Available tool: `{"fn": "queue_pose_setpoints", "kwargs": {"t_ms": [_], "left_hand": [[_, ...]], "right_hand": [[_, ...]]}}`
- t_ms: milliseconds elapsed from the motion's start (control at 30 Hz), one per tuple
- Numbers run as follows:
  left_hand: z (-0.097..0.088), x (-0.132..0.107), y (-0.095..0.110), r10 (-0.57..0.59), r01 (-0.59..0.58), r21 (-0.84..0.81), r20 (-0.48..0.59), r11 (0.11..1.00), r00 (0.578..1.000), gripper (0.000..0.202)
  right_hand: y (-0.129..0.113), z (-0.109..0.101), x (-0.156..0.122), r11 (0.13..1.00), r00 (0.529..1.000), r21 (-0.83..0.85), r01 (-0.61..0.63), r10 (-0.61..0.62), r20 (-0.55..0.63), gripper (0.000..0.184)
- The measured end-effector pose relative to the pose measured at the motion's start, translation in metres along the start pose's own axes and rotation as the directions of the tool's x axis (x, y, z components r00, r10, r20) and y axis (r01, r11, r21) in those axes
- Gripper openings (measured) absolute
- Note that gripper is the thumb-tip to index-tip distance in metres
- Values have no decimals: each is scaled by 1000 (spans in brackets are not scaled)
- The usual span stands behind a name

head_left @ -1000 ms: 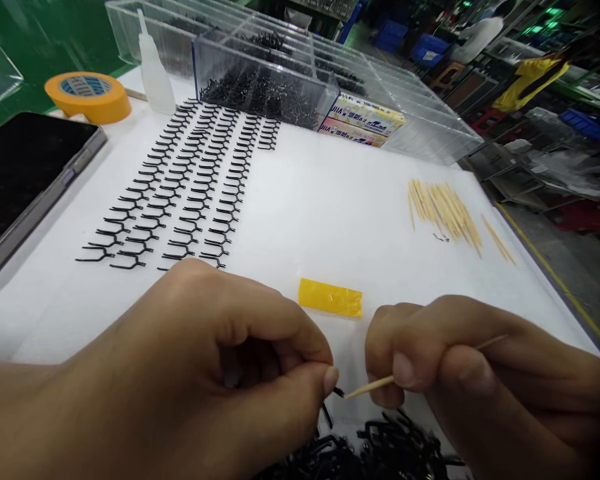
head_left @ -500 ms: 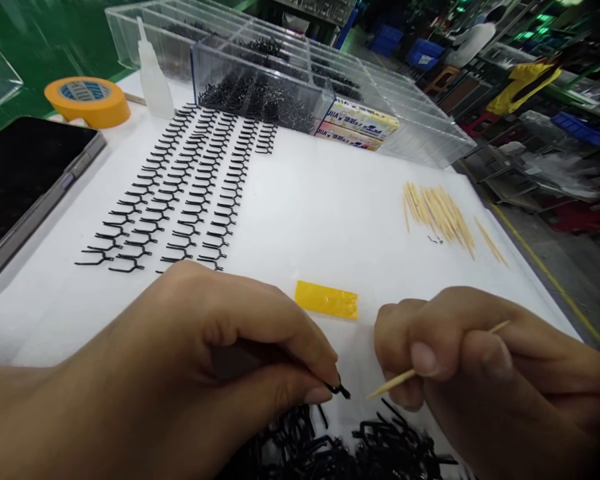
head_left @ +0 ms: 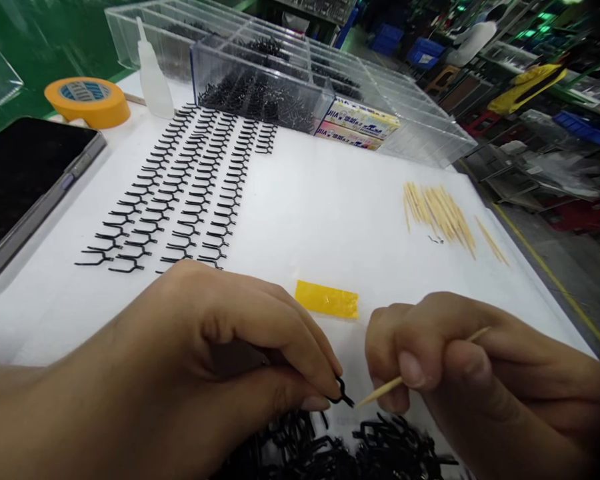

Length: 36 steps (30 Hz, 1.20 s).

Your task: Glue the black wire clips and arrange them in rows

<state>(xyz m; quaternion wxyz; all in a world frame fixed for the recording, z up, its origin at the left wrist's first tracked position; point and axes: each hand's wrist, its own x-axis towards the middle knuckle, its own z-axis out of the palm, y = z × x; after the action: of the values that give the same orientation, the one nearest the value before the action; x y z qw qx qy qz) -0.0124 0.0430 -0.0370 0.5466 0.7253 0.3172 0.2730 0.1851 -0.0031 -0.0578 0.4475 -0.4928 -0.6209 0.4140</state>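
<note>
My left hand (head_left: 225,340) pinches a small black forked plastic piece (head_left: 345,394) between thumb and forefinger. My right hand (head_left: 445,360) grips a wooden toothpick (head_left: 385,392), whose tip nearly touches that piece. Below both hands lies a heap of black forked pieces (head_left: 330,450), partly hidden by my left hand. Farther up the white table (head_left: 320,200), several neat rows of similar black pieces (head_left: 180,193) stand side by side. A yellow tape strip (head_left: 326,299) is stuck just beyond my hands.
A partitioned transparent acrylic tray (head_left: 260,83) holds black pieces at the back. Nearby are a glue bottle (head_left: 153,73), an orange tape roll (head_left: 87,102), a dark tablet (head_left: 25,180) and loose toothpicks (head_left: 437,213). A table edge runs along the right, above a cluttered workshop floor.
My right hand has moved left, bringing the toothpick tip from just apart back almost against the black piece. The piece now stands more upright in my left fingertips.
</note>
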Motion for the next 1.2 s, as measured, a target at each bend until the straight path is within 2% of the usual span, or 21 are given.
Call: {"fn": "queue_pose_setpoints", "kwargs": {"t_ms": [300, 600, 767, 1200], "left_hand": [[1, 0, 0, 20, -20, -4, -24, 1000, 1000, 12], [0, 0, 0, 19, -19, -1, -19, 1000, 1000, 13], [0, 0, 1, 24, -24, 16, -7, 1000, 1000, 13], [0, 1, 0, 3, -3, 0, -13, 1000, 1000, 15]], "right_hand": [[-11, 2, 8, 998, 995, 65, 18, -24, 93, 26], [-9, 3, 8, 997, 995, 78, -4, -3, 95, 20], [-6, 0, 4, 997, 996, 58, 40, -45, 83, 22], [-8, 5, 7, 998, 997, 64, 20, -25, 77, 21]]}}
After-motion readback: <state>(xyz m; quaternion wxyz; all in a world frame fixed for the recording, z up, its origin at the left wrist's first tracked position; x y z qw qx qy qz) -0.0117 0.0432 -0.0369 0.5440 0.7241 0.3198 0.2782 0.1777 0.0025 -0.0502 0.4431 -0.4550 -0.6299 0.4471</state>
